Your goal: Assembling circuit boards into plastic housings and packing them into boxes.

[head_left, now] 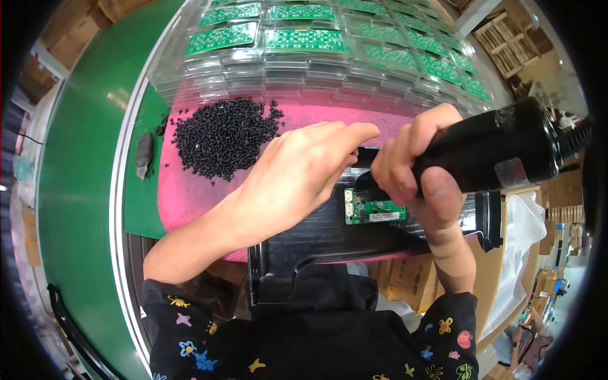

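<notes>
My right hand (437, 196) is wrapped round a thick black electric screwdriver (487, 152), which lies tilted with its cord end to the right. Its tip points down-left at a small green circuit board (360, 213) with white connectors; my fingers hide most of the tip. The board sits in a long black plastic housing (329, 237) in front of me. Over the housing's far left part reaches my left hand (304, 164), fingers curled and the index stretched toward the screwdriver. Whatever its fingertips hold is hidden. Left of it lies a heap of small black screws (221, 139).
A pink mat (180, 206) lies under the screws and housing. Stacked clear trays (304, 69) of green circuit boards stand at the far side. A dark wrapped lump (144, 152) lies left of the mat, beside a green belt (82, 209). Cardboard boxes (408, 282) and another person (532, 345) are at lower right.
</notes>
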Available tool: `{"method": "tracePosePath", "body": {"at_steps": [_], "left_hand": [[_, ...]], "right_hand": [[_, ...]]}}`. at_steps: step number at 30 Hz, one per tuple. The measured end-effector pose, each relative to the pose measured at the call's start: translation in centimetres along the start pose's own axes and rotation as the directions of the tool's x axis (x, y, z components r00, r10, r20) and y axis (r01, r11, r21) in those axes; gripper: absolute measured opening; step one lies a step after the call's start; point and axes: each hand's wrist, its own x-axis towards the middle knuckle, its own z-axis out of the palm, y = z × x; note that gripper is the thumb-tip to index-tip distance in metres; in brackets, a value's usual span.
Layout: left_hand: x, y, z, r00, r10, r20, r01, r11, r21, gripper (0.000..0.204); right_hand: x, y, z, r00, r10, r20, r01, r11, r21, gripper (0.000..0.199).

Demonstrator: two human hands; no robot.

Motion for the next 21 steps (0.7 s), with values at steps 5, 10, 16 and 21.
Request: {"method": "tracePosePath", "body": {"at_steps": [5,10,16,21], "left_hand": [[-0.1,-0.3,0.2,0.999,0.023,0.041,-0.02,0.998,-0.067,0.032],[0.0,0.1,-0.3,0.992,0.043,0.119,-0.03,0.993,-0.111,0.033],[-0.2,0.1,0.2,0.959,0.132,0.25,-0.111,0.989,-0.097,0.034],[0.2,0.2,0.4,0.966,0.194,0.169,-0.148,0.957,-0.25,0.032]], "right_hand": [[0.3,0.2,0.6,1.0,0.007,0.026,-0.005,0.998,-0.065,0.034],[-0.2,-0.4,1.2,0.999,-0.043,-0.001,0.043,0.999,-0.033,0.041],[-1.2,-3.1,0.3,0.974,-0.227,-0.026,0.228,0.964,0.14,0.034],[-1.3,-4.5,-0.4,0.962,-0.273,0.001,0.27,0.949,0.162,0.033]]}}
